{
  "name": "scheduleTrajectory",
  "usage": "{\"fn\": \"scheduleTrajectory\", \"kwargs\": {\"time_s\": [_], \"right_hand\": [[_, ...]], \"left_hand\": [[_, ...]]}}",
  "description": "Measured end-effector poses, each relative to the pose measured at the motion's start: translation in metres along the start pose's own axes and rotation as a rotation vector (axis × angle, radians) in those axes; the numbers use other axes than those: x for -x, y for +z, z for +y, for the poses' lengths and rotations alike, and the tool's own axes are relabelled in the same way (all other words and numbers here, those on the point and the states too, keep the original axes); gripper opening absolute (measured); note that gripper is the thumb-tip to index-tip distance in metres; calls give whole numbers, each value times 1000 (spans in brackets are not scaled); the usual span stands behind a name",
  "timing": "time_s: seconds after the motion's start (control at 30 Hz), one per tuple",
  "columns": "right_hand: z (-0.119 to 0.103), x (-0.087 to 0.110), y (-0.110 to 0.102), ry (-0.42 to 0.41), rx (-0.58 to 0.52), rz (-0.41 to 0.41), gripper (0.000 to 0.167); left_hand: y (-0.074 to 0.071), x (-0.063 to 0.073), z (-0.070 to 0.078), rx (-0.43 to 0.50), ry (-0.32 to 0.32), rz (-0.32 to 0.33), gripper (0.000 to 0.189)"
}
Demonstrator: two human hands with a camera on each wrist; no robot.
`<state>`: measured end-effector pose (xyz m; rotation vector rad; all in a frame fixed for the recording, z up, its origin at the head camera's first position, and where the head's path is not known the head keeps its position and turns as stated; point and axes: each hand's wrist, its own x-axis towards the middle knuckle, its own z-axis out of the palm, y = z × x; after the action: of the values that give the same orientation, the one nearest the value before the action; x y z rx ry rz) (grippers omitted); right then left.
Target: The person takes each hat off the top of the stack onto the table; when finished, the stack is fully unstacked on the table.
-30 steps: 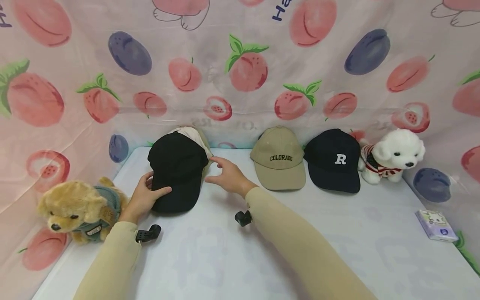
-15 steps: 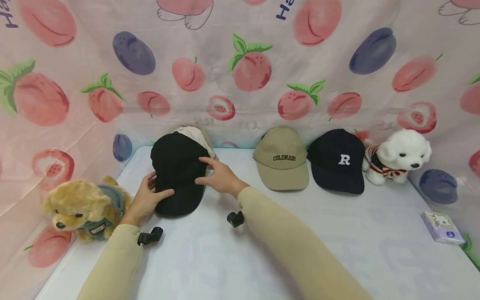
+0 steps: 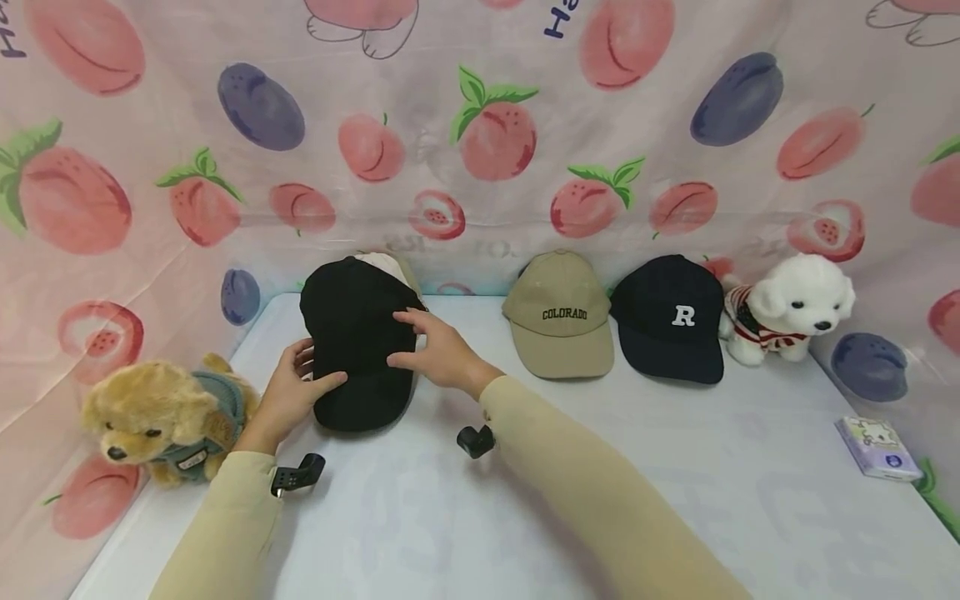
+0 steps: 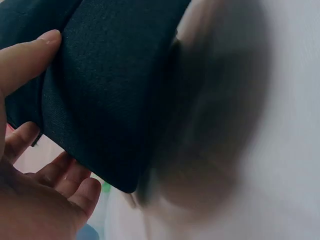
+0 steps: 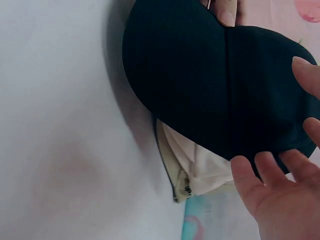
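A plain black cap (image 3: pixel 360 333) leans upright at the left of the table, its brim toward me. Behind it stick out a cream cap (image 5: pixel 200 162) and a beige edge. My left hand (image 3: pixel 291 392) grips the black cap's left side, thumb on the front by the brim seam (image 4: pixel 42 80) and fingers along the edge. My right hand (image 3: pixel 442 350) reaches in from the right, fingers loosely spread, with tips overlapping the cap's front. In the right wrist view its fingertips (image 5: pixel 270 162) lie at the cap's edge.
Right of centre stand a tan COLORADO cap (image 3: pixel 561 317) and a navy cap (image 3: pixel 667 325) with a white R. A white plush dog (image 3: pixel 795 308) sits beside them. A tan plush dog (image 3: pixel 172 417) is by my left forearm. A tissue pack (image 3: pixel 877 450) lies far right.
My right hand has moved left, from the black cap's right edge onto its front. The cap has shifted slightly to the right and tilted a little. My left hand keeps its hold.
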<state>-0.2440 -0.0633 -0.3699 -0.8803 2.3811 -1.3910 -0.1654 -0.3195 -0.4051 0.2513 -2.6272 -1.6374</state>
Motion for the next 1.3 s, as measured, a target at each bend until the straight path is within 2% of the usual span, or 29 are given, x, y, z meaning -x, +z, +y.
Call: {"fn": "scheduleTrajectory", "kwargs": {"time_s": [0.27, 0.63, 0.77, 1.0, 1.3], "right_hand": [[-2, 8, -20, -23, 9, 27, 69], [7, 19, -36, -116, 35, 176, 59], [13, 24, -39, -143, 24, 236, 57], [25, 35, -48, -166, 19, 326, 59], [33, 54, -65, -154, 19, 352, 61]], "left_hand": [[6, 6, 22, -12, 19, -3, 94], [21, 11, 37, 24, 81, -61, 87], [30, 11, 39, 12, 85, -82, 85], [49, 10, 46, 50, 94, -124, 80], [69, 9, 54, 118, 92, -170, 78]]}}
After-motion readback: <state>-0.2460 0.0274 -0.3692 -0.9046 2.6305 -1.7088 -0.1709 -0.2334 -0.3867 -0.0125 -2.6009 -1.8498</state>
